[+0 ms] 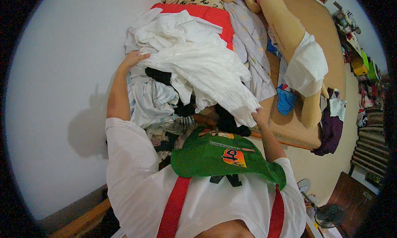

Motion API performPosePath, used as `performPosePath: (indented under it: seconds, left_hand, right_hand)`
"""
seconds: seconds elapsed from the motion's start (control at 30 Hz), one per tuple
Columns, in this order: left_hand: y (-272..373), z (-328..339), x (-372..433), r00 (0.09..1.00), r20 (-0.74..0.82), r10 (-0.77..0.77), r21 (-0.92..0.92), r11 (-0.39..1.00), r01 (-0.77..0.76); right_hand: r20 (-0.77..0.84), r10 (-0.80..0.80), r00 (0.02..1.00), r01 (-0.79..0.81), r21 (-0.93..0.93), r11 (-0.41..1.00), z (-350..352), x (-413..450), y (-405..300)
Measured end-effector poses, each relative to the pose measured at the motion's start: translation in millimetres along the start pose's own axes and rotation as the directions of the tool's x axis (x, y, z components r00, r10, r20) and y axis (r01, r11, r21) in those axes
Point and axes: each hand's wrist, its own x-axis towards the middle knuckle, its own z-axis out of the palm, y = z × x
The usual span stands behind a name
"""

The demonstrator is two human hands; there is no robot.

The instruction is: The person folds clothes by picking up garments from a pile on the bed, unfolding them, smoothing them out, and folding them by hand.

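A white cloth garment (198,61) stretches across the space before me, wrinkled and partly bunched at its far end. My left hand (134,60) grips its left edge near the wall. At the lower right, my right hand (260,116) holds a narrow end of the same garment. More white fabric (173,28) lies bunched beyond it, over a red cloth or cushion (211,14). Below the garment sits a pile of clothes, with a pale patterned cloth (152,98) and a black cloth (232,123) showing. The garment hides part of this pile.
A plain wall (62,67) rises close on my left. To the right lies a brown mattress (325,45) with a grey patterned sheet (251,45), a blue cloth (286,100) and a long beige form (285,27). Purple clothing (332,132) hangs over the mattress edge. A fan (330,214) stands lower right.
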Motion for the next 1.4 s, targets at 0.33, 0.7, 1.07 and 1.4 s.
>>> performPosePath:
  seconds: [0.33, 0.7, 1.07, 1.4]
  left_hand:
    - [65, -11, -52, 0.981, -0.038, 0.191, 0.021, 0.981, -0.190]
    - [62, -26, -55, 0.946, 0.038, 0.322, 0.011, 0.946, -0.323]
    - [142, -21, -22, 0.805, 0.214, 0.553, 0.492, 0.651, -0.578]
    - [301, -15, -50, 0.803, 0.247, 0.542, -0.110, 0.839, -0.532]
  right_hand:
    - [-0.143, -0.587, 0.797, 0.586, 0.424, 0.691, -3, 2, -344]
    - [-0.224, -0.581, 0.782, 0.623, 0.283, 0.729, 17, 25, -408]
    - [0.046, -0.451, 0.892, 0.256, 0.770, 0.585, -226, 55, -369]
    - [-0.466, -0.374, 0.802, 0.597, 0.584, 0.551, -359, 15, -336]
